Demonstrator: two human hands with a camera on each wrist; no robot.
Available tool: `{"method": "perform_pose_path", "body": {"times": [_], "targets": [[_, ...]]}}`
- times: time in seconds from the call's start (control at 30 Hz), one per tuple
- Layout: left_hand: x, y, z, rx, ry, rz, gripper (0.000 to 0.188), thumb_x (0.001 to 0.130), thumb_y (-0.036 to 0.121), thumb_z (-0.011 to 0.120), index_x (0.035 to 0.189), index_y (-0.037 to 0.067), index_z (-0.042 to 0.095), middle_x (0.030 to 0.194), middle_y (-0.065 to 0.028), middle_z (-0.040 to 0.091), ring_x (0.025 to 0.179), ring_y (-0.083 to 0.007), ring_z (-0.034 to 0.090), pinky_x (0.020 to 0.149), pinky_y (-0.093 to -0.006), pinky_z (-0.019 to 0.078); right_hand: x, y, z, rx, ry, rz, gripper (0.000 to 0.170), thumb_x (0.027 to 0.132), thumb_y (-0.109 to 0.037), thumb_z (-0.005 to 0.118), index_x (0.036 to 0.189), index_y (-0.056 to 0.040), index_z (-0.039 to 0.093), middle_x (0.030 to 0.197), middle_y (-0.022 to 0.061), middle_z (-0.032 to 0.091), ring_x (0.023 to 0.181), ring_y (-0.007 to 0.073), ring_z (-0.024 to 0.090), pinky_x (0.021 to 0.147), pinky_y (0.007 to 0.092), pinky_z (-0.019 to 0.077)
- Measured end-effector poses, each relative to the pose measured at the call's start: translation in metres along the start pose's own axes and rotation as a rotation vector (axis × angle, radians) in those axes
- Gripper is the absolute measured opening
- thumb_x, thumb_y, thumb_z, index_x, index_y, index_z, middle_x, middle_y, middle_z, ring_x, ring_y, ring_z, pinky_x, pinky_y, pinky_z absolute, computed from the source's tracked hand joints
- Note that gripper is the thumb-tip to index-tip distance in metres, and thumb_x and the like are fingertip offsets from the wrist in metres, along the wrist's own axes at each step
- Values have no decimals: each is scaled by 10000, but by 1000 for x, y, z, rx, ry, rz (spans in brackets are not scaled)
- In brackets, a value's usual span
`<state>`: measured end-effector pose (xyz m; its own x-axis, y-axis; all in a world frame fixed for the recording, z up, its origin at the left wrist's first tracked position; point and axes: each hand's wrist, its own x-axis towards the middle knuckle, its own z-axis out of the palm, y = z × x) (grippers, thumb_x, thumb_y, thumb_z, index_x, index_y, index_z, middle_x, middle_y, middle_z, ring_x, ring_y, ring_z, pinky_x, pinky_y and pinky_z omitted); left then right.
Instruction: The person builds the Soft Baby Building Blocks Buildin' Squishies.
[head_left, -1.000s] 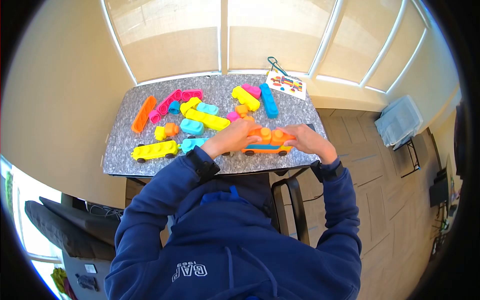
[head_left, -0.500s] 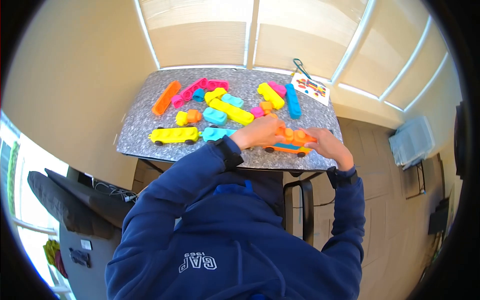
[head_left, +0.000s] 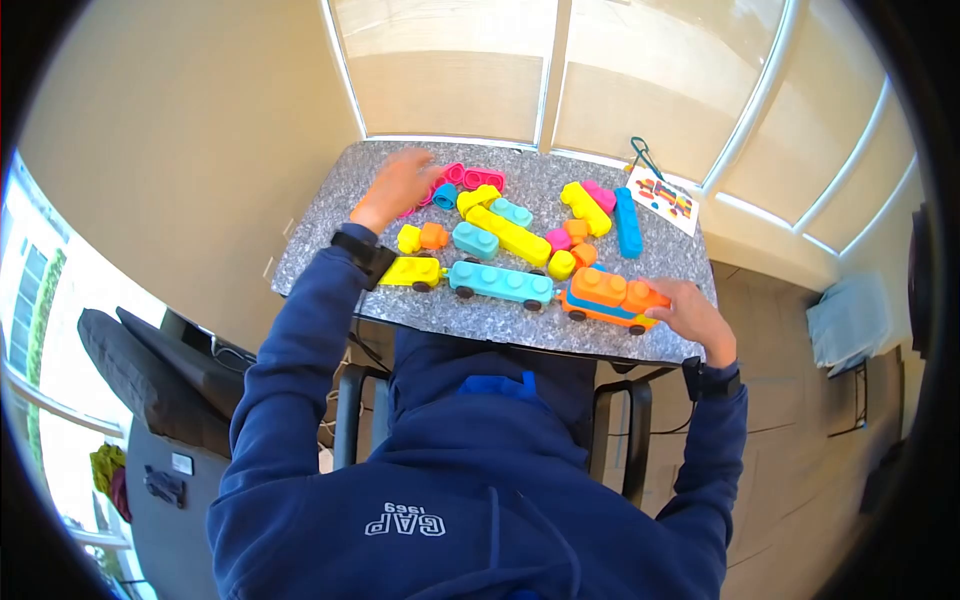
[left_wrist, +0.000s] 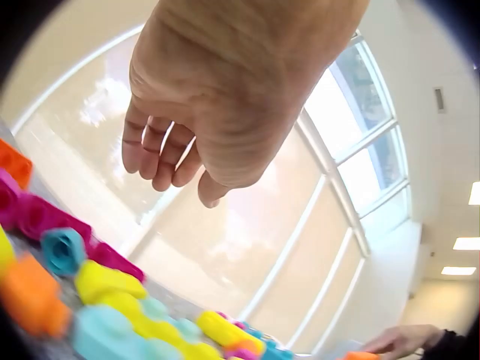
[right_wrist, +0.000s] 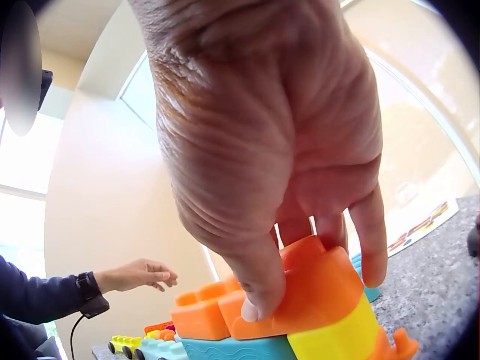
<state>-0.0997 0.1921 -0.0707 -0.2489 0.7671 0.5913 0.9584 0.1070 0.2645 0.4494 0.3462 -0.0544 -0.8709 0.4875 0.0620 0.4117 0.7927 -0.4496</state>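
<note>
My right hand [head_left: 693, 318] grips the orange toy block [right_wrist: 326, 285] at the end of a train car, thumb on the near side and fingers on the far side. Under the orange blocks run a blue and a yellow block, and the car stands on dark wheels. Hitched behind it are a light blue car [head_left: 500, 284] and a yellow car [head_left: 412, 272]. My left hand [head_left: 398, 190] hovers over the back left of the table, holding nothing, its fingers loosely extended. Beneath and beside it lie pink blocks [head_left: 484, 178] and a small round blue block [head_left: 445, 196].
Mid-table lie a long yellow block [head_left: 508, 235], light blue blocks [head_left: 475, 240] and small orange and yellow pieces. A long blue block [head_left: 628, 222] and a picture card [head_left: 663, 200] sit at the back right. Behind the grey table [head_left: 420, 318] are shaded windows.
My left hand has left the orange blocks and moved to the back left, over the pink blocks. The right hand stays on the orange block. The head view has shifted.
</note>
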Motion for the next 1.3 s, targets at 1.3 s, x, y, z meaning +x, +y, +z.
{"method": "perform_pose_path", "body": {"times": [1.3], "targets": [[-83, 97, -97, -448, -437, 103, 375, 1054, 266, 742, 1252, 25, 534, 1104, -225, 682, 1010, -408, 701, 878, -461, 549, 111, -127, 38, 647, 146, -108, 573, 1126, -423, 633, 1480, 26, 590, 1100, 150, 787, 910, 226, 767, 800, 366, 610]]}}
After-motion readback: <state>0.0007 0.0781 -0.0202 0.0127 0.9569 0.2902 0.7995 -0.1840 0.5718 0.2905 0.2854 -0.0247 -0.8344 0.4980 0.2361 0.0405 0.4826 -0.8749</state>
